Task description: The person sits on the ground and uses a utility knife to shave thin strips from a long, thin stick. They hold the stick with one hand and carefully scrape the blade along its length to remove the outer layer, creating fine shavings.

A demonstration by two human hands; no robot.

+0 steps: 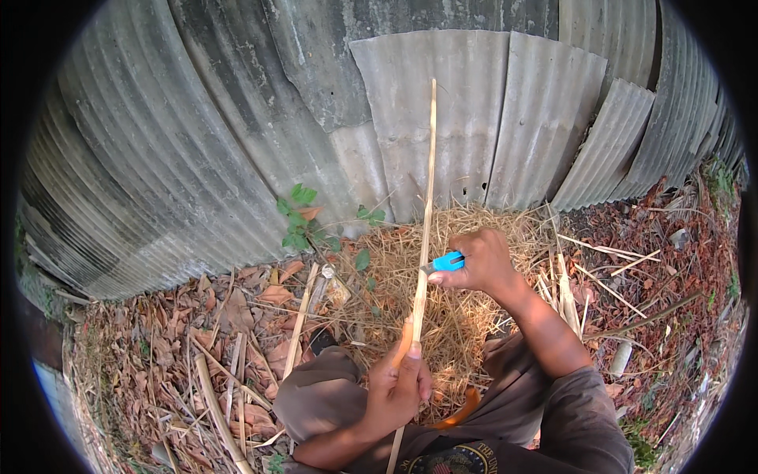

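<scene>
A long, pale bamboo strip (430, 182) stands out ahead of me, its far tip in front of the corrugated wall. My left hand (397, 387) is wrapped round its lower part, with the thumb along the strip. An orange band-like piece (404, 341) lies against the strip at that hand; what it is I cannot make out. My right hand (483, 261) grips a blue-handled utility knife (448, 262). The knife's blade touches the strip's right edge, above my left hand. Below the left hand, the strip's thin near end (396, 450) runs down past my lap.
Corrugated grey sheets (442, 110) form a wall across the back. Curled straw-like shavings (395, 253) are heaped before me. Dry leaves (237, 308) and bamboo pieces (217, 411) lie at left, with more sticks (564, 292) at right. A green plant (298, 221) grows by the wall.
</scene>
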